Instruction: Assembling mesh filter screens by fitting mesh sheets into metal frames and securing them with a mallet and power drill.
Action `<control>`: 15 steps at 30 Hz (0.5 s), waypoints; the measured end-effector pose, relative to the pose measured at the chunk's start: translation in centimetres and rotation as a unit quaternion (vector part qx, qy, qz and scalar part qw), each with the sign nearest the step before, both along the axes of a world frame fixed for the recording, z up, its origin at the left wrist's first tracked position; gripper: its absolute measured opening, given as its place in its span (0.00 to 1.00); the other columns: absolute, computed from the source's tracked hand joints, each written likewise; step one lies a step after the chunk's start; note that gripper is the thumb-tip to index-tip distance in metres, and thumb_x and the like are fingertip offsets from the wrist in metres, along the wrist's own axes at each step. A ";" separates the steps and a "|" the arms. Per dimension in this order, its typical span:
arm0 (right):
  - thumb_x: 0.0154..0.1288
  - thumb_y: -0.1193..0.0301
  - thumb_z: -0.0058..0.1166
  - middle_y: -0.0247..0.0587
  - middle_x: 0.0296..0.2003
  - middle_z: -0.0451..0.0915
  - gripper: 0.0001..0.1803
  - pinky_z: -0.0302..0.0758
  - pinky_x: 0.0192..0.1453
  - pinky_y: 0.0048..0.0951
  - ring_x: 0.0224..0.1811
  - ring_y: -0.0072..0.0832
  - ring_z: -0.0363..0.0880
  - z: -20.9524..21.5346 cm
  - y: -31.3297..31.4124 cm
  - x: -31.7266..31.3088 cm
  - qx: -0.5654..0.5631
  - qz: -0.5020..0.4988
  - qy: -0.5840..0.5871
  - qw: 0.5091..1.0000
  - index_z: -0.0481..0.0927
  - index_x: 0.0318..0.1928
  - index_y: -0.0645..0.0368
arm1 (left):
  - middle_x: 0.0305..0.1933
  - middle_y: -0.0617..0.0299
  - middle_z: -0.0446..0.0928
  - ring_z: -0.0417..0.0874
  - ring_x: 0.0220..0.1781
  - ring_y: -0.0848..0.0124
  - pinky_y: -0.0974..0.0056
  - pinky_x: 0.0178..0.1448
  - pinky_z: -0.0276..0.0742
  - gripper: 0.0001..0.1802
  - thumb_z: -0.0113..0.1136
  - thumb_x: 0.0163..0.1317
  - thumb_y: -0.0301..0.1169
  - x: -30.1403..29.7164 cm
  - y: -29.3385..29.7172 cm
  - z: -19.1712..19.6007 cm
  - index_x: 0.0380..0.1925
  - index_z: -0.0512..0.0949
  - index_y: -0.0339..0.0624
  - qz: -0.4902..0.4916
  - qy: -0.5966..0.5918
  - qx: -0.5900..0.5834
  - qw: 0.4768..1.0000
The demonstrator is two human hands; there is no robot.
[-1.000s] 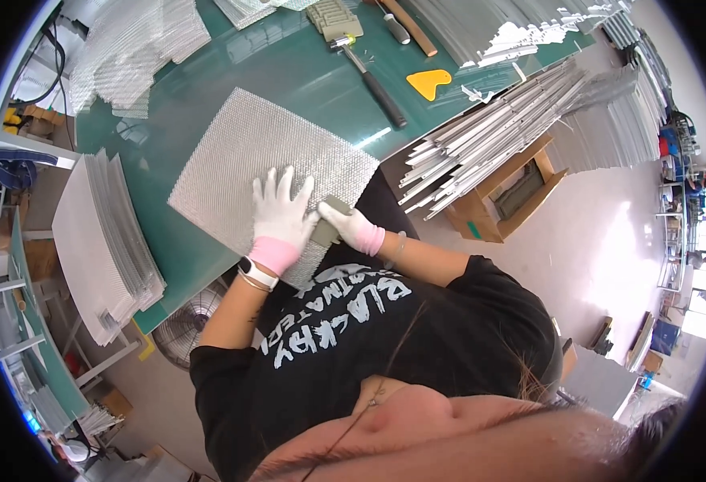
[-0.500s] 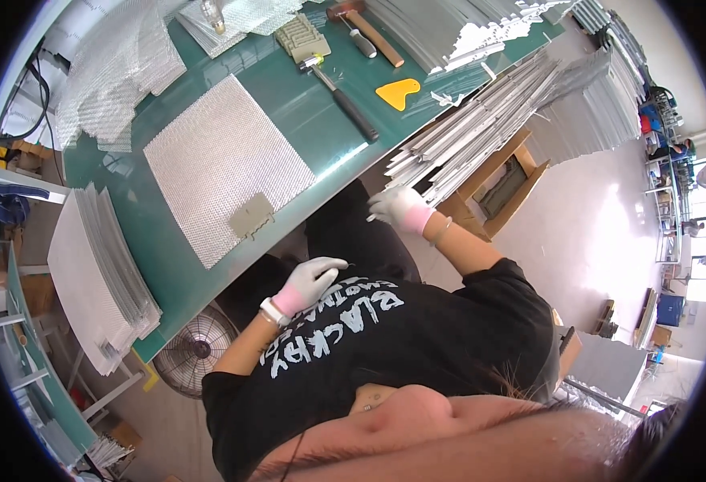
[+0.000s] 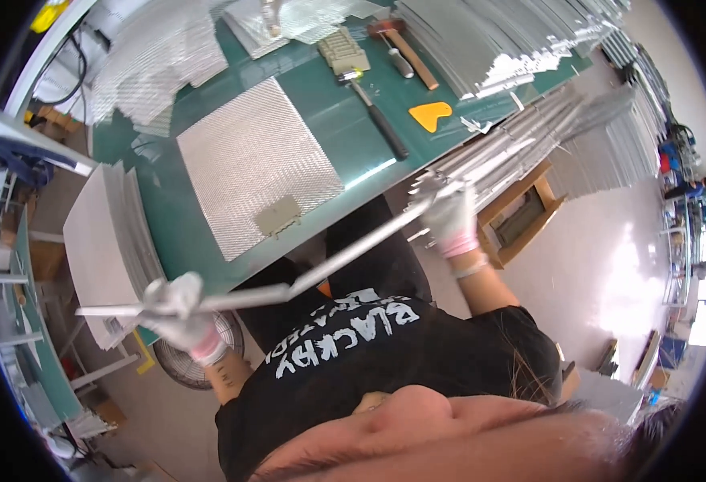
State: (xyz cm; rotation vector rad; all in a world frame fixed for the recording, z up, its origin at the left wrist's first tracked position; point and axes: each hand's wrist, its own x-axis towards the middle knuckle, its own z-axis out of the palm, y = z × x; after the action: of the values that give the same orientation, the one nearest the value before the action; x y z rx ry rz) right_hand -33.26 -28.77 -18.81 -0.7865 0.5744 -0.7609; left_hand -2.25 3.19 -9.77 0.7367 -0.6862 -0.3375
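A long pale metal strip, bent at an angle near its middle, spans the space before my body. My left hand, in a white and pink glove, grips it towards its left end, beside the table corner. At the other end, my gloved right hand is closed on the strip, next to a bundle of similar strips; motion blurs both hands. On the green table lies a silver mesh sheet, with a small grey-green plate on its near edge.
Beyond the sheet lie a black-handled hammer, a yellow scraper and a wooden-handled hammer. Mesh stacks fill the far left. White panels stand at the table's left end. Below the strips is a cardboard box; a floor fan stands below the table.
Both hands now hold a bent metal strip, which was not in them before. My left hand has moved left, my right hand slightly right, and the view has shifted.
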 end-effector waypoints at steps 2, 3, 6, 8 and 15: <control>0.72 0.50 0.41 0.46 0.47 0.77 0.27 0.71 0.61 0.42 0.51 0.39 0.74 3.5 -3.2 -2.4 0.213 -0.278 -0.081 0.933 0.75 0.49 0.64 | 0.08 0.73 0.62 0.60 0.09 0.77 0.70 0.21 0.63 0.40 0.31 0.71 0.64 0.9 3.3 2.1 0.40 0.80 0.39 0.030 -0.103 -0.013 0.994; 0.72 0.51 0.44 0.42 0.44 0.79 0.23 0.73 0.56 0.39 0.47 0.36 0.76 3.4 -5.6 -5.2 0.120 -0.258 -0.129 0.950 0.76 0.46 0.60 | 0.08 0.72 0.61 0.59 0.09 0.78 0.70 0.17 0.60 0.43 0.28 0.70 0.66 1.6 5.1 1.9 0.37 0.80 0.38 0.043 -0.157 0.048 0.985; 0.72 0.53 0.44 0.35 0.30 0.73 0.19 0.73 0.43 0.33 0.33 0.30 0.71 10.0 -7.7 -5.5 -0.008 -0.309 -0.161 0.937 0.74 0.35 0.56 | 0.09 0.69 0.62 0.61 0.10 0.79 0.72 0.13 0.52 0.48 0.22 0.68 0.69 0.3 6.4 0.1 0.30 0.79 0.35 0.059 -0.085 0.331 0.938; 0.72 0.57 0.46 0.32 0.26 0.71 0.15 0.71 0.38 0.29 0.30 0.26 0.68 13.3 -7.7 -3.2 -0.057 -0.257 -0.264 0.928 0.71 0.31 0.54 | 0.12 0.67 0.66 0.63 0.11 0.77 0.71 0.16 0.56 0.47 0.23 0.71 0.66 -1.6 5.2 -2.4 0.31 0.78 0.32 0.020 0.006 0.370 0.929; 0.72 0.64 0.44 0.42 0.28 0.75 0.13 0.77 0.37 0.32 0.33 0.32 0.78 10.4 -3.4 15.7 -0.090 0.034 -0.095 0.991 0.72 0.35 0.61 | 0.48 0.47 0.75 0.78 0.51 0.59 0.56 0.59 0.73 0.26 0.43 0.74 0.37 -10.8 -1.0 -8.7 0.64 0.61 0.29 0.123 0.043 0.311 0.941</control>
State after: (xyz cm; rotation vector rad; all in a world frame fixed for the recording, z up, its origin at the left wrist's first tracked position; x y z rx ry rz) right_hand -17.53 -32.15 -8.43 -0.8848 0.3089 -0.8226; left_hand -13.07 2.23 -18.50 1.3891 -0.3908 -0.3564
